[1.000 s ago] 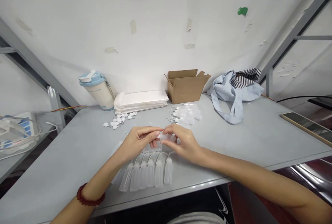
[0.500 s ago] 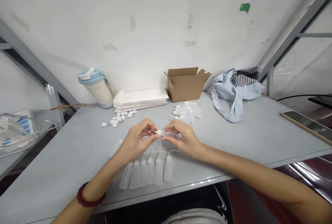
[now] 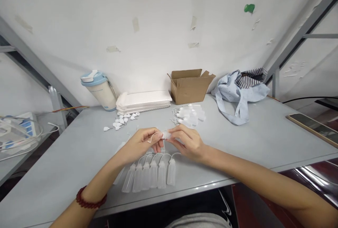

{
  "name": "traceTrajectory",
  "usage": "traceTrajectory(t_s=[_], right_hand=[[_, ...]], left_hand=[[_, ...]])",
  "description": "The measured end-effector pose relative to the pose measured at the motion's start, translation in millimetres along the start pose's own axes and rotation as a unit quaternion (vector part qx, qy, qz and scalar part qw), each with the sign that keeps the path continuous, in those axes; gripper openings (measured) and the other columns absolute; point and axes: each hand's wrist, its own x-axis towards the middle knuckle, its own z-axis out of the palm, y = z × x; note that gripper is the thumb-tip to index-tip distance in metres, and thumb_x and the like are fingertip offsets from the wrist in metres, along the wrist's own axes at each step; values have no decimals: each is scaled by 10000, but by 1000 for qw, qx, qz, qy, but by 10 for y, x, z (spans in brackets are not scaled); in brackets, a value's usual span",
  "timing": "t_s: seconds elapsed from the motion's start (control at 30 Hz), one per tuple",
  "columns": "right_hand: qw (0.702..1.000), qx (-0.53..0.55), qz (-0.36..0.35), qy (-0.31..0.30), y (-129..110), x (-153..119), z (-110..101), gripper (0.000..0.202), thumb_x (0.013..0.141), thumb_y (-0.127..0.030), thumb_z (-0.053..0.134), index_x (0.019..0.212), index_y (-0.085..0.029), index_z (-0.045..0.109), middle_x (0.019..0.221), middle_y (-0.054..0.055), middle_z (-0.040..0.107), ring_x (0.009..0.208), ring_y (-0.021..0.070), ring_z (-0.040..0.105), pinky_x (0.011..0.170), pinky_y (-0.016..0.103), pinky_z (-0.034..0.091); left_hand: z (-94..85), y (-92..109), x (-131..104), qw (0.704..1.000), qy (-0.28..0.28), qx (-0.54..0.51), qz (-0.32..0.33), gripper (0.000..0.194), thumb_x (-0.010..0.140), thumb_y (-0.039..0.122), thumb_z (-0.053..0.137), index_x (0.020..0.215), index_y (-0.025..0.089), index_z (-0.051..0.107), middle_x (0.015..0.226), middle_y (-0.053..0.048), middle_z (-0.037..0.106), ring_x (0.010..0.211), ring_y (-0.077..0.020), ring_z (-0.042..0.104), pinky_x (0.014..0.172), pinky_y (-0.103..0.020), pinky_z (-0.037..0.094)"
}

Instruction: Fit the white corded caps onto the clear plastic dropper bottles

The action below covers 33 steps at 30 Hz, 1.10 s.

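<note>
My left hand (image 3: 148, 140) pinches the white cap (image 3: 163, 135) of a small bottle, a thin curved tube coming off it. The translucent bottle (image 3: 168, 135) is gripped by my right hand (image 3: 186, 140), whose fingers cover most of it. Cap and bottle meet between the two hands, lying level above the table. Just below stand out several clear bottles (image 3: 153, 174) lying in a row, curved tubes on their tops. Loose white caps (image 3: 124, 119) are scattered beyond my left hand. Behind my right hand lies a pile of bottles with tubes (image 3: 188, 114).
Along the wall are a blue-lidded cup (image 3: 100, 90), a stack of white packets (image 3: 144, 100), an open cardboard box (image 3: 190, 89) and a light blue cloth bag (image 3: 235, 92). A phone (image 3: 314, 129) lies at the right edge of the grey table (image 3: 237, 147).
My left hand has changed its grip: its fingers now curl beneath the cap, and the tube shows over them. My right hand's fingers have closed further over the bottle.
</note>
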Motion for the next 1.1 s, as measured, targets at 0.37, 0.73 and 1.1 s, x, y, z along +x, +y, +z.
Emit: traceTrajectory(t_s=[0.37, 0.73, 1.1], right_hand=[[975, 128, 183, -15, -53, 42, -36, 206, 841, -343, 654, 800, -189, 524, 773, 34, 653, 624, 125, 583, 540, 236, 486], [981, 131, 142, 5, -28, -45, 23, 259, 830, -278, 668, 938, -215, 442, 858, 69, 681, 705, 170, 658, 572, 276, 515], [768, 396, 501, -52, -19, 166, -53, 541, 604, -230, 803, 901, -238, 351, 722, -32, 679, 569, 135, 608, 510, 243, 436]], left_hand=[[4, -24, -9, 998, 67, 8, 15, 228, 796, 356, 663, 932, 174, 678, 733, -2, 641, 673, -145, 580, 647, -254, 487], [-1, -56, -23, 993, 24, 101, 47, 282, 875, 393, 568, 779, 154, 685, 657, -1, 589, 602, -126, 518, 584, -227, 416], [65, -130, -16, 912, 122, 320, 226, 213, 916, 249, 512, 812, 143, 665, 648, -18, 581, 579, -120, 483, 564, -224, 374]])
